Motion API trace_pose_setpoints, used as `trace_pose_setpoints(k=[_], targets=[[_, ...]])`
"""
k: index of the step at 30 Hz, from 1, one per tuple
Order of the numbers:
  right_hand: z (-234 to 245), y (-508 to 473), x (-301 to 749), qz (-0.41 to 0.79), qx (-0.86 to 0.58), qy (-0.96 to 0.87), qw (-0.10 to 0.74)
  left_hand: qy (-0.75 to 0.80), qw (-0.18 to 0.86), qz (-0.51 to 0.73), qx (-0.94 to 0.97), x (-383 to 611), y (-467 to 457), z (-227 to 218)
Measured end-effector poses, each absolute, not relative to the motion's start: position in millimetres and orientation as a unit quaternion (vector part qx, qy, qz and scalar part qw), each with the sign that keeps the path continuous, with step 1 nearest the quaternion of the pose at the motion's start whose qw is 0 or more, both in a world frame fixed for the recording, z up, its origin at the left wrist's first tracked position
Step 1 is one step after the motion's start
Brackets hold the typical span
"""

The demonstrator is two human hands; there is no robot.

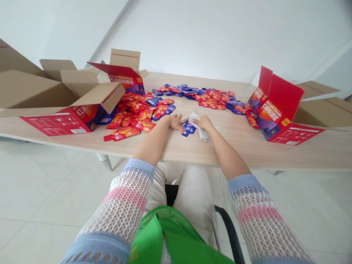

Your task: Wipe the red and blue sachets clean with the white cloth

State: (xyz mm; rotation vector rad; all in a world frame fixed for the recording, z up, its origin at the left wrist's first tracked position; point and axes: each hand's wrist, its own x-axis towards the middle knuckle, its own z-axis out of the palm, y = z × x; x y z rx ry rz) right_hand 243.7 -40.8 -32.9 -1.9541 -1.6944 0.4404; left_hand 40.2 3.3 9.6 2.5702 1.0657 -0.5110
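A blue sachet [189, 129] with white lettering lies flat on the table between my hands. My left hand [176, 122] rests at its left side with the fingers spread, the fingertips touching or very near its edge. In my right hand [204, 123] is a crumpled pale cloth [204, 135], pressed down at the sachet's upper right. Part of the sachet is covered by the cloth. Just left of my left hand spreads a pile of red and blue sachets [129, 113].
More sachets [211, 98] form a band along the table's [192, 150] far side. Open cardboard boxes stand at the left [79, 117], the back left [126, 79] and the right [277, 113]. A white wall [209, 36] rises behind the table.
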Motion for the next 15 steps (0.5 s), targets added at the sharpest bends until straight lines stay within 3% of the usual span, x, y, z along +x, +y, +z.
trace_pose_setpoints(k=[4, 10, 15], targets=[[-22, -44, 249, 0.1, -0.813, -0.531, 0.216, 0.362, 0.158, -0.181, 0.901, 39, 3, 11], [-17, -46, 248, 0.087, -0.841, -0.499, 0.191, 0.361, 0.167, -0.189, 0.898, 38, 1, 14], [-23, -48, 258, 0.076, -0.824, -0.511, 0.234, 0.37, 0.165, -0.191, 0.894, 38, -5, 17]])
